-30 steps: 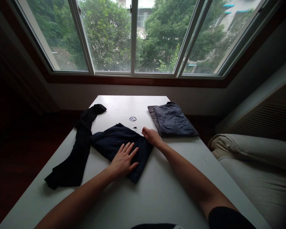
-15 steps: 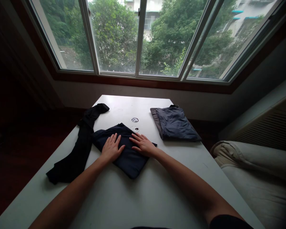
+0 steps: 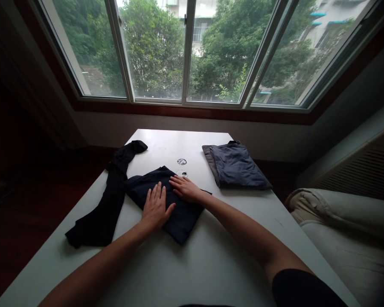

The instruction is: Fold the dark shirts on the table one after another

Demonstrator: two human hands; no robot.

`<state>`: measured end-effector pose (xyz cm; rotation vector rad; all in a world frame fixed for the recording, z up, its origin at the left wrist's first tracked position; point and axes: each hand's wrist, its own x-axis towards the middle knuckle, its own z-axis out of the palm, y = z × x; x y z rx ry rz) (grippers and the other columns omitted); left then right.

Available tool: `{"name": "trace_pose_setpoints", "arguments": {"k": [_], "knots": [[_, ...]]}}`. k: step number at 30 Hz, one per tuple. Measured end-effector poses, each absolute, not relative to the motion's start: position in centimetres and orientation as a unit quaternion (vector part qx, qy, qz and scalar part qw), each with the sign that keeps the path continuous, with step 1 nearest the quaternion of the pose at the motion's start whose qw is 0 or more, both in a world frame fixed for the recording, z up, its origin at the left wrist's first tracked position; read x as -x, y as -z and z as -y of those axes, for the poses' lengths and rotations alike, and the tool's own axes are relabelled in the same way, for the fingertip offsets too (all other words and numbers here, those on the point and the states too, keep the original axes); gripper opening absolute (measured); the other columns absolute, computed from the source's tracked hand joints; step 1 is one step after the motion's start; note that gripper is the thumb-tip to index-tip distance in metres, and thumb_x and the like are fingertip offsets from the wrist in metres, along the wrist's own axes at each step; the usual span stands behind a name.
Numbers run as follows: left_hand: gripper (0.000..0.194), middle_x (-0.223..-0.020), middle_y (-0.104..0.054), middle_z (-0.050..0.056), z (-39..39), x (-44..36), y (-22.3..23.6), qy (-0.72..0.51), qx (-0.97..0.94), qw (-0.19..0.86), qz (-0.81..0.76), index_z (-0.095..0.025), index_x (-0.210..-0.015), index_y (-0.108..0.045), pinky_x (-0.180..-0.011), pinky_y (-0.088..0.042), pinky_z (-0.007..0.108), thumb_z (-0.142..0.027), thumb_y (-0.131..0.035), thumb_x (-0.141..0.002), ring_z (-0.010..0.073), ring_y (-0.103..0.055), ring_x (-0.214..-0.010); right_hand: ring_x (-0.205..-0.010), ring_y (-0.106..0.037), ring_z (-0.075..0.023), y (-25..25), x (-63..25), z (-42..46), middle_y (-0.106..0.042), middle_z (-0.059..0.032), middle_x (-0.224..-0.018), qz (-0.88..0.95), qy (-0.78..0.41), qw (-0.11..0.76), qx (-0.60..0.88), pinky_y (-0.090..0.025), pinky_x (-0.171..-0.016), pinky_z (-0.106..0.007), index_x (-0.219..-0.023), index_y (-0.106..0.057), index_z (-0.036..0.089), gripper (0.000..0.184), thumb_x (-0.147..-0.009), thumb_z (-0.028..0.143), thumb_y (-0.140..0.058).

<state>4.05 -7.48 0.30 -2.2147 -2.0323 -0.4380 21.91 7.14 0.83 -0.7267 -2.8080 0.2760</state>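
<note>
A navy folded garment lies on the white table, one corner toward me. Its exact kind cannot be made out. My left hand rests flat on its middle, fingers extended and thumb out to the side. Farther up, near its right edge, my right hand lies palm down with fingers stretched to the left. Both hands touch the cloth without gripping it, and they hide part of its upper layer. Left of it is a long, crumpled black garment, close to the navy one's left corner.
Folded grey-blue clothing lies at the table's right edge. Two round cable holes sit behind the navy garment. A pale cushioned seat stands right of the table, and a window is beyond it.
My right hand has gone from pinched fingers at the garment's right corner to lying flat on top. That right part is now folded inward. My left hand has shifted slightly left and away.
</note>
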Motion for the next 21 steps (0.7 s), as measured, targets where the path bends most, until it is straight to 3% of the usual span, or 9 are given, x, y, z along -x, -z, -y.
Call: {"name": "trace_pose_setpoints", "arguments": {"k": [3, 7, 12, 16, 21], "knots": [[0.081, -0.166, -0.029, 0.021, 8.8, -3.9, 0.7, 0.119, 0.755, 0.03, 0.644, -0.009, -0.158, -0.034, -0.125, -0.021, 0.056, -0.059, -0.047, -0.097, 0.0356, -0.025, -0.155, -0.156, -0.022, -0.0288, -0.1, -21.7, -8.3, -0.028, -0.0079, -0.167, 0.953, -0.101, 0.089, 0.272, -0.018, -0.126, -0.051, -0.16, -0.036, 0.025, 0.063, -0.105, 0.053, -0.045], [0.076, -0.167, -0.027, 0.021, 10.5, -3.9, 0.1, 0.112, 0.781, 0.017, 0.614, -0.01, -0.159, -0.032, -0.125, -0.02, 0.057, -0.053, -0.048, -0.099, 0.0351, -0.024, -0.155, -0.153, -0.03, -0.0292, -0.3, -20.9, -9.1, -0.034, -0.0093, -0.164, 0.939, -0.106, 0.109, 0.308, -0.026, -0.123, -0.051, -0.158, -0.041, 0.025, 0.059, -0.106, 0.052, -0.041], [0.067, -0.171, -0.02, 0.009, 12.9, -5.3, -1.6, 0.107, 0.885, -0.026, 0.452, -0.028, -0.163, -0.026, -0.126, -0.018, 0.056, -0.042, -0.049, -0.102, 0.0309, -0.021, -0.156, -0.154, -0.028, -0.0264, -0.9, -18.4, -8.9, -0.035, -0.007, -0.164, 0.954, -0.082, 0.126, 0.259, -0.023, -0.125, -0.049, -0.156, -0.044, 0.028, 0.054, -0.106, 0.049, -0.043], [0.061, -0.167, -0.031, 0.001, 14.2, -5.6, -2.9, 0.062, 0.949, -0.095, 0.296, -0.041, -0.16, -0.031, -0.126, -0.019, 0.055, -0.052, -0.048, -0.102, 0.0304, -0.029, -0.154, -0.154, -0.027, -0.0268, -1.0, -17.4, -8.8, -0.035, -0.0061, -0.165, 0.957, -0.082, 0.09, 0.264, -0.022, -0.124, -0.049, -0.155, -0.045, 0.03, 0.054, -0.106, 0.052, -0.043], [0.052, -0.162, -0.041, 0.0, 12.7, -2.2, -5.3, 0.123, 0.916, -0.07, 0.376, -0.036, -0.155, -0.043, -0.126, -0.025, 0.049, -0.041, -0.048, -0.103, 0.025, -0.038, -0.149, -0.136, -0.049, -0.0257, -2.6, -20.4, -7.7, -0.055, -0.0112, -0.147, 0.908, -0.053, 0.146, 0.388, -0.039, -0.111, -0.039, -0.15, -0.05, 0.023, 0.05, -0.107, 0.047, -0.039]]}}
